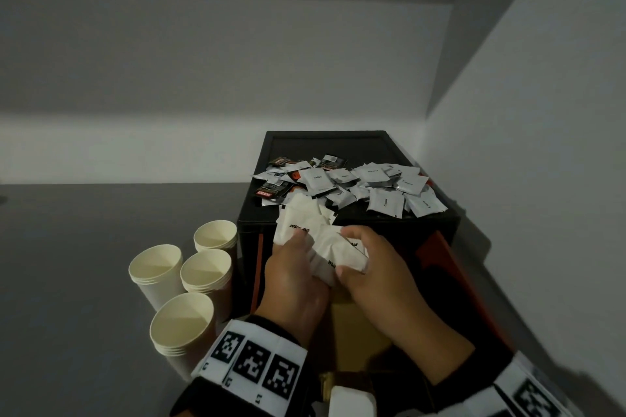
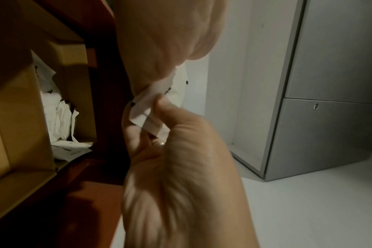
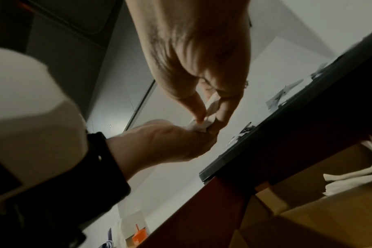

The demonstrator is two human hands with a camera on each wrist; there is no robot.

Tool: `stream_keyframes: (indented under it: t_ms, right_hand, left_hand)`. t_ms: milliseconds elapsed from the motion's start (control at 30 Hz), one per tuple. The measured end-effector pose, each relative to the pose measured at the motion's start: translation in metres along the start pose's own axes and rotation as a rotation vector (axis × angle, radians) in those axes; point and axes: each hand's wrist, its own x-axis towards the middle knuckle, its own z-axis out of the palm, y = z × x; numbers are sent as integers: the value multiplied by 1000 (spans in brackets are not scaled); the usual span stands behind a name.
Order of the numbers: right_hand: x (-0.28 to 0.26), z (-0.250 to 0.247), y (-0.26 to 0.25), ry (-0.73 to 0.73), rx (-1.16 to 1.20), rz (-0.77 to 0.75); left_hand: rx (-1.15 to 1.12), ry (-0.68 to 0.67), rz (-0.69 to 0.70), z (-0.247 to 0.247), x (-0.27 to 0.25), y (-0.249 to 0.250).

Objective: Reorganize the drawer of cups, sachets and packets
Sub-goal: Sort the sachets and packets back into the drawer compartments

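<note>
White sugar sachets (image 1: 321,240), a crumpled bunch of them, sit clamped between my two hands just in front of the black drawer unit (image 1: 349,223). My left hand (image 1: 294,278) curls round the bunch from seven o'clock, thumb and fingers pinching the paper edges, and my right hand (image 1: 376,271) grips the same bunch from four o'clock, fingers folded over its lower end. From the left wrist I see the thumb pressed against a sachet edge (image 2: 146,107); from the right wrist the fingertips (image 3: 200,117) meet on the paper. Behind the bunch, at twelve o'clock, a loose heap of silver creamer and coffee sachets (image 1: 359,186) lies on the unit's top, with dark Kopiko packets (image 1: 271,191) at its left edge. Four stacks of cream paper cups (image 1: 189,284) stand upright at nine o'clock on the grey surface (image 1: 84,281). Below my hands the open drawer (image 1: 355,332) shows a tan cardboard lining, with more white sachets (image 2: 60,117) inside
</note>
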Motion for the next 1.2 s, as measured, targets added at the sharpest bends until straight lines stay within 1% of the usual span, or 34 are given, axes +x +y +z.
stream_keyframes:
  t_ms: [67, 167, 267, 367, 467, 533, 633, 667, 733, 767, 833, 900, 967, 1033, 1100, 1200]
  right_hand:
    - [0, 0, 0, -5, -46, -6]
    - [3, 0, 0, 12, -50, -5]
    - [7, 0, -2, 23, -23, 27]
    - [8, 2, -2, 4, -22, 45]
    - [5, 3, -3, 1, -58, 9]
    - [2, 2, -4, -24, -30, -6]
    - [-1, 0, -9, -93, -24, -27]
    - [0, -2, -9, -95, -19, -26]
    - [5, -11, -9, -58, 47, 12]
    - [8, -17, -9, -28, 125, 44]
    - [16, -30, -8, 32, 360, 117]
    - [22, -43, -6, 77, 583, 177]
    - [26, -52, 0, 106, 688, 204]
    - [28, -57, 5, 83, 704, 201]
    - [28, -61, 6, 26, 705, 156]
    - [26, -69, 0, -100, 696, 50]
  left_hand:
    - [-6, 13, -12, 1, 1, 1]
    - [-29, 20, -14, -1, 4, 1]
    - [-38, -50, -21, -1, 0, 0]
    - [-44, -104, -20, -4, 0, -1]
    - [-49, -92, -47, -8, 5, 1]
    - [-39, -65, -60, -12, 14, 0]
    - [0, -71, -94, -16, 21, 0]
    - [12, -90, -108, -17, 21, 0]
    - [4, -160, -131, -19, 18, 3]
    - [-4, -172, -120, -20, 16, 5]
    - [-41, -145, -86, -22, 14, 7]
    - [-26, -161, -67, -23, 13, 8]
    - [28, -191, -62, -23, 13, 9]
    - [92, -207, -58, -23, 12, 10]
    - [146, -241, -74, -21, 10, 10]
    - [199, -334, -175, -17, 2, 12]
